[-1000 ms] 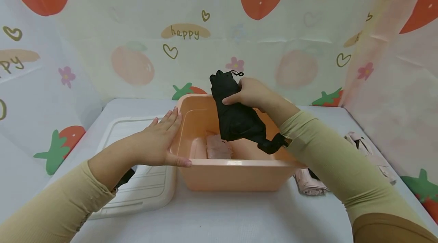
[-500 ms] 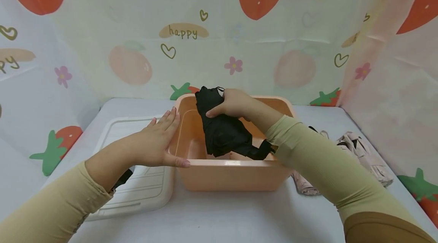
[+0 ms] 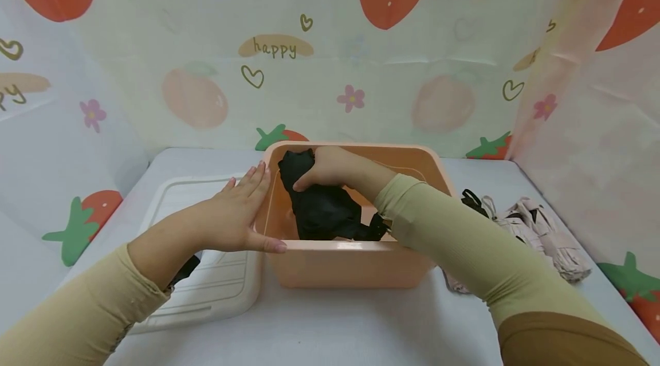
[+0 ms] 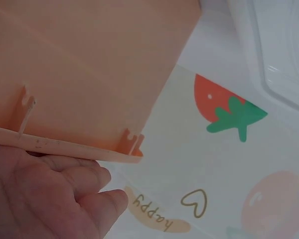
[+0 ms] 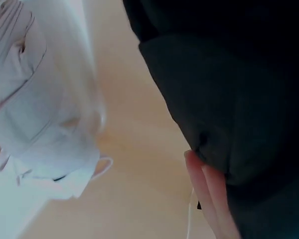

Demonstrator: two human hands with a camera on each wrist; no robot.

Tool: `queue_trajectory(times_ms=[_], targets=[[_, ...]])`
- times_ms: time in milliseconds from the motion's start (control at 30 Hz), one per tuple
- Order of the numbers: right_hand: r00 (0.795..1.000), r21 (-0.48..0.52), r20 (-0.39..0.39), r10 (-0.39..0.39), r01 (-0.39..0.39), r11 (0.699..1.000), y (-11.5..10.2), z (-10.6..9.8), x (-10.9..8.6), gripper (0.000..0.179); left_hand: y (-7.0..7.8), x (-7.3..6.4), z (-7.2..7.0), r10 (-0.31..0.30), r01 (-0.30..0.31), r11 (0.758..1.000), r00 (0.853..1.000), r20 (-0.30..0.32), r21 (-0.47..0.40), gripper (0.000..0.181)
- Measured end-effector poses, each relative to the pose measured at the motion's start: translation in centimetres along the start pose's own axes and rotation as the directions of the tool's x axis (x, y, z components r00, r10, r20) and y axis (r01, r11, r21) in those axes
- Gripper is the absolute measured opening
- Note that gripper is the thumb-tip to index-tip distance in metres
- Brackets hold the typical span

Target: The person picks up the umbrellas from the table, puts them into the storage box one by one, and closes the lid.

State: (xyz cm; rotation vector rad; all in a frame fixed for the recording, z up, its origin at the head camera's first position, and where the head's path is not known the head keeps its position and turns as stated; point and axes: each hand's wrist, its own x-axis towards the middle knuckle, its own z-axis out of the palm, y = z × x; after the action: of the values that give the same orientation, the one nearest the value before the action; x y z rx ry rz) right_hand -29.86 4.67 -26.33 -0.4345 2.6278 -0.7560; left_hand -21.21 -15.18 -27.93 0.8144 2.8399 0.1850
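Observation:
My right hand [image 3: 330, 168] grips a soft black cloth bundle [image 3: 325, 211], with a narrow tail hanging toward the wrist, inside the peach plastic storage box [image 3: 353, 268]. Much of the right wrist view is filled by the black cloth [image 5: 199, 89], and two fingertips [image 5: 209, 184] show against its side. A pale folded fabric bundle [image 5: 45, 114] with a thin loop lies in the box there. My left hand [image 3: 229, 214] rests with straight fingers along the box's left rim, thumb over the front corner. From below, the left wrist view shows that hand [image 4: 50, 194] under the rim lip.
A white ridged lid [image 3: 222, 286] lies flat left of the box. Right of it, partly behind my right sleeve, sit several pink folded fabric bundles [image 3: 562, 246] and a black strap-like piece [image 3: 473, 201]. A strawberry-printed sheet [image 3: 330, 68] stands behind the table.
My right hand has lowered the black cloth bundle from above the box down into its left part. The left hand has stayed on the rim.

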Motion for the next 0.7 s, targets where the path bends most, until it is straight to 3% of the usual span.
queue_trajectory(times_ms=[133, 367, 567, 700], targets=[[1.000, 0.026, -0.001, -0.014, 0.014, 1.000, -0.5, 0.4, 0.2, 0.075, 0.0, 0.0, 0.0, 0.006, -0.006, 1.000, 1.000, -0.009, 0.004, 0.131], [0.989, 0.179, 0.120, 0.081, -0.102, 0.979, -0.6, 0.1, 0.0, 0.042, -0.1, 0.1, 0.1, 0.009, -0.009, 1.000, 1.000, -0.013, 0.011, 0.132], [0.996, 0.097, 0.081, 0.042, -0.050, 0.994, -0.4, -0.8, -0.4, 0.045, 0.1, 0.0, 0.0, 0.007, -0.007, 1.000, 1.000, -0.010, 0.004, 0.132], [0.998, 0.114, 0.064, 0.026, -0.033, 0.993, 0.0, -1.4, -0.6, 0.043, 0.1, 0.0, -0.1, 0.008, -0.008, 1.000, 1.000, -0.009, 0.006, 0.132]])
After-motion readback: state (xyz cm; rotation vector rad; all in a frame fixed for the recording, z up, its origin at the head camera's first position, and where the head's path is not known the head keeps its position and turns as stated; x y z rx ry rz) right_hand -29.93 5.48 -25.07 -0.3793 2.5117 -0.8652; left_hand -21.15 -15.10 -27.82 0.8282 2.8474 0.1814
